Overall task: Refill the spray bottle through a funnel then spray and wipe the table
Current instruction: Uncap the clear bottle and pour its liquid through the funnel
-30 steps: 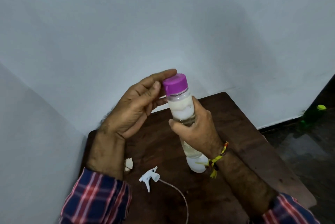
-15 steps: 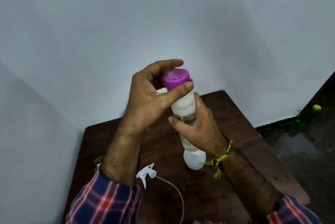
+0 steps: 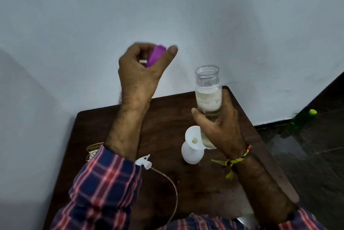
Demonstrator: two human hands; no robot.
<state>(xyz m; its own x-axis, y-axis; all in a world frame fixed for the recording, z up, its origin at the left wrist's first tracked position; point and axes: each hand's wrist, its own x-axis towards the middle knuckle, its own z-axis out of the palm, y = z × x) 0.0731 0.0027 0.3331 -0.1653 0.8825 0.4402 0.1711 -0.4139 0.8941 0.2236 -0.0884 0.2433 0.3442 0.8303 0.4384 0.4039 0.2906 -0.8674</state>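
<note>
My right hand [image 3: 221, 129] grips a clear refill bottle [image 3: 208, 88] upright above the dark wooden table [image 3: 204, 183]; its mouth is uncovered and pale foamy liquid fills its middle. My left hand [image 3: 141, 69] is raised to the left of it and pinches the purple cap [image 3: 156, 55], well apart from the bottle. Below the bottle stands a white spray bottle [image 3: 191, 152] with a white funnel [image 3: 193, 137] in its neck. The white spray head [image 3: 144, 161] with its thin tube lies on the table by my left sleeve.
A small yellow wire basket [image 3: 93, 150] sits at the table's left edge, partly behind my left arm. A green bottle with a yellow-green cap [image 3: 303, 119] lies on the dark floor at the right. Pale walls close in behind and to the left.
My left hand closed on the purple cap, took it off the bottle and lifted it away up and to the left. The bottle's mouth now stands uncovered in my right hand.
</note>
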